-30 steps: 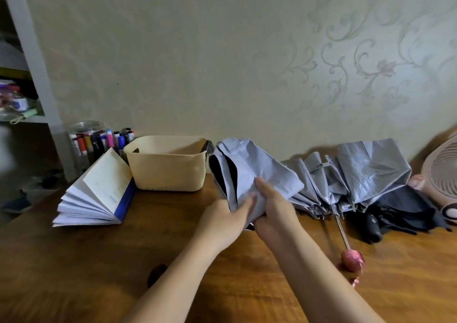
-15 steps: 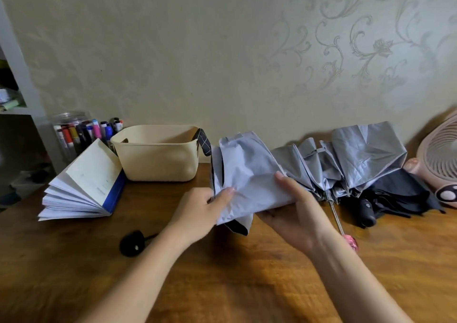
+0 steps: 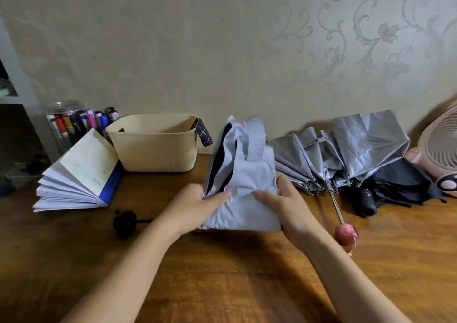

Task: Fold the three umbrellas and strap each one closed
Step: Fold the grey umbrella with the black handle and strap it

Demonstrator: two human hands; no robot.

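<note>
Head view: I see the left hand (image 3: pixel 197 205) and right hand (image 3: pixel 284 202), each grip clamped on the pale blue umbrella (image 3: pixel 241 174), held above the bench (image 3: pixel 222 273). The silver umbrella (image 3: pixel 346 154) and black umbrella (image 3: pixel 400 186) lie unstrapped behind, right.

I count three umbrellas: one pale grey umbrella (image 3: pixel 243 174) at centre frame, one silver umbrella (image 3: pixel 346 154) at right of centre, and one black umbrella (image 3: pixel 398 186) just beside it at far right. I see two hands, a left hand (image 3: pixel 195 206) and a right hand (image 3: pixel 286 204). On the surface (image 3: pixel 222 273) I count one beige basket (image 3: pixel 153 144), one open book (image 3: pixel 79 174), one jar of markers (image 3: pixel 66 122) at upper left, and one pink fan (image 3: pixel 442 147) at the right edge.
</note>
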